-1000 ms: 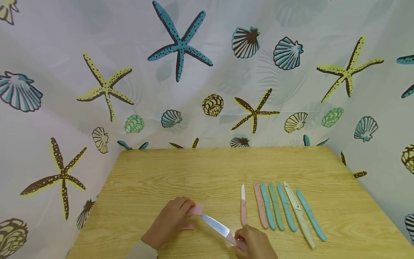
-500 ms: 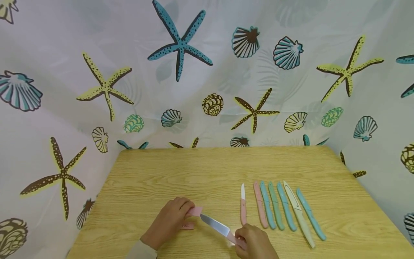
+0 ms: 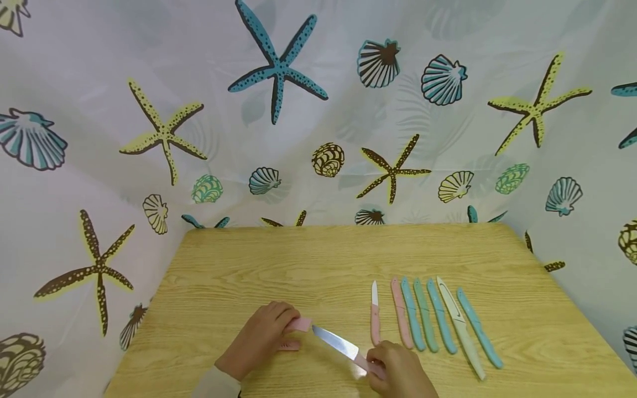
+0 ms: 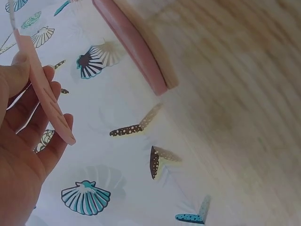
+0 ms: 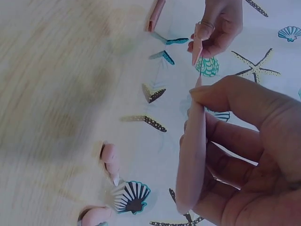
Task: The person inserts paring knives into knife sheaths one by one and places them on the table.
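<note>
My left hand [image 3: 261, 337] pinches a pink knife sheath [image 3: 300, 324] between thumb and fingers, a little above the table. In the left wrist view the slotted sheath [image 4: 47, 96] lies along my fingers. My right hand [image 3: 400, 369] grips the pink handle [image 5: 192, 155] of a knife [image 3: 337, 342]. Its bare blade slants up to the left, the tip at or just short of the sheath's mouth. On the table by my left hand lies a second pink sheath [image 3: 290, 345], partly hidden in the head view.
Right of centre lies a small pink-handled knife [image 3: 375, 320] with a bare blade. Beside it are a pink sheathed knife [image 3: 401, 312], several blue and green ones, and a cream knife [image 3: 463, 326]. A shell-print curtain [image 3: 328, 110] surrounds the wooden table [image 3: 239, 260].
My right hand has shifted slightly right with the knife, and the blade tip has drawn a little back from the sheath's mouth. My left hand has hardly moved.
</note>
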### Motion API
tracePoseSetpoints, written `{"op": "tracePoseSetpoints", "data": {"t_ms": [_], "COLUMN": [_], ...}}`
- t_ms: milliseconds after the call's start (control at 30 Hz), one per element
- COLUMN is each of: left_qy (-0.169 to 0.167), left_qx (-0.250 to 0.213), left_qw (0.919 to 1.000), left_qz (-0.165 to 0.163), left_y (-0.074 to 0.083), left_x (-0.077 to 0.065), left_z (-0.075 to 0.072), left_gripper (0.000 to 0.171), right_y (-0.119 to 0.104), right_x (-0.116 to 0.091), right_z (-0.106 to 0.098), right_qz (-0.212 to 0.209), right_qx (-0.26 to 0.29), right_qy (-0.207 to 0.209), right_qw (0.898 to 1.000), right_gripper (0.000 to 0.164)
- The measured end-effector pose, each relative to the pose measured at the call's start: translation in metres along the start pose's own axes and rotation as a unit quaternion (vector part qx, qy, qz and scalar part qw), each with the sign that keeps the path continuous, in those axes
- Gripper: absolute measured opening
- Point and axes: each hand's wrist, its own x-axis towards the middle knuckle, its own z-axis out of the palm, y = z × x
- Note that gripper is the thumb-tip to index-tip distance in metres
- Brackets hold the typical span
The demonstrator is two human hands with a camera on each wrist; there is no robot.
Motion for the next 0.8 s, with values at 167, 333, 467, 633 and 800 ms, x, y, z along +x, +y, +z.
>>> {"op": "tracePoseSetpoints", "data": {"t_ms": [167,333,467,633,800], "left_qy": [0.005,0.007,0.006,0.005,0.008], "left_qx": [-0.010,-0.013,-0.002,0.002,0.003], "left_qw": [0.9999,0.9999,0.9999,0.9999,0.9999], "left_qz": [-0.002,0.008,0.015,0.013,0.014], "left_y": [-0.0015,-0.0006,0.0000,-0.0001,0.0002], "left_x": [-0.0012,-0.0005,0.0003,-0.0001,-0.0008], "left_z": [-0.0001,0.0012,0.0022,0.0031,0.0038], "left_gripper": [0.050,0.050,0.050,0.049,0.050], "right_y": [0.0000,0.0003,0.0001,0.0003,-0.0004], "right_x": [0.0003,0.0008,0.0001,-0.0005,0.0003], "right_z": [-0.0014,0.0007,0.0022,0.0026,0.0032], "right_qz": [0.019,0.020,0.018,0.015,0.020], "right_qx": [0.010,0.021,0.019,0.016,0.017], "right_qy": [0.003,0.000,-0.004,0.002,0.002], "right_qw": [1.000,1.000,1.000,1.000,1.000], "right_gripper": [0.017,0.016,0.015,0.014,0.013]}}
